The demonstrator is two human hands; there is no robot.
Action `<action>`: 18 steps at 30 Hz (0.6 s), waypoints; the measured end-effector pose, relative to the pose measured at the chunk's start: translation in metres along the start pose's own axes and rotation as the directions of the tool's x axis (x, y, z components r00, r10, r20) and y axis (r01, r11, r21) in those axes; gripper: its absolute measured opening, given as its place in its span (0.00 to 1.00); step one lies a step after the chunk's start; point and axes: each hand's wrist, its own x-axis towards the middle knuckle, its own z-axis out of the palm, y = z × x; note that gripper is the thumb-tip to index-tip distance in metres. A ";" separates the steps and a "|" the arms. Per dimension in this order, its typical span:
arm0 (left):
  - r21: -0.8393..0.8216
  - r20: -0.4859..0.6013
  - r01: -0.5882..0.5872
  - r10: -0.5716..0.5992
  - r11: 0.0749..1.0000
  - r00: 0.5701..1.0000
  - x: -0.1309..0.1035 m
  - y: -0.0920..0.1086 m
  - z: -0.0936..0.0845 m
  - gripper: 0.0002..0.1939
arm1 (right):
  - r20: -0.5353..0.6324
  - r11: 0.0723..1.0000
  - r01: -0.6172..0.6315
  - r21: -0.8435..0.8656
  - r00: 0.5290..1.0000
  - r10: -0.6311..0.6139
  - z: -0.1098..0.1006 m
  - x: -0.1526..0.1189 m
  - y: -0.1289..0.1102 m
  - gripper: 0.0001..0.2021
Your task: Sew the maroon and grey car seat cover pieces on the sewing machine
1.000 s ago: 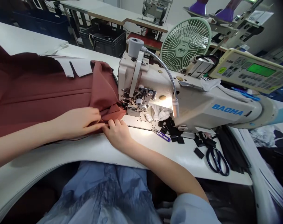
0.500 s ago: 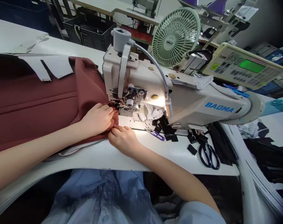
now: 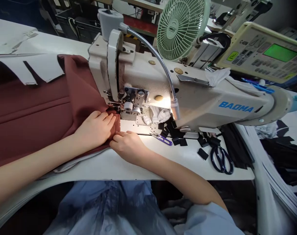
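A reddish-brown piece of fabric (image 3: 36,107) lies spread on the left, its right edge under the needle area of a sewing machine (image 3: 148,75). My left hand (image 3: 97,127) rests on the cloth just left of the presser foot, fingers close together and bent over a fold. Close by, my right hand (image 3: 128,147) pinches the front edge of the same cloth, with its fingertips partly hidden. The lit needle plate (image 3: 143,124) shows right of my fingers. Purple-handled thread snips (image 3: 165,140) lie to the right of my right hand.
Several black fabric pieces (image 3: 183,142) and dark-handled scissors (image 3: 221,160) lie on the white table (image 3: 158,163). White cloth bits (image 3: 163,116) sit under the machine arm. Behind stand a green fan (image 3: 180,29) and a control panel (image 3: 265,52). A gooseneck lamp (image 3: 174,109) hangs low.
The head view has shifted slightly and come a little nearer the machine. Both hands stay at the cloth near the needle; the left fingers lie somewhat flatter on the fold.
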 end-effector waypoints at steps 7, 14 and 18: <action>-0.130 -0.074 0.030 -0.039 0.991 0.996 -0.016 -0.012 0.016 0.23 | -0.129 0.998 0.026 -0.052 0.991 -0.033 0.027 0.008 -0.010 0.15; -0.243 -0.054 0.071 -0.086 0.967 0.995 -0.015 -0.005 0.018 0.17 | -0.288 0.965 -0.257 0.051 0.921 0.261 -0.004 -0.081 0.015 0.13; -0.310 -0.096 0.061 -0.096 0.949 0.991 -0.012 -0.006 0.020 0.14 | -0.388 0.734 -0.679 0.003 0.676 0.627 -0.003 -0.158 0.036 0.11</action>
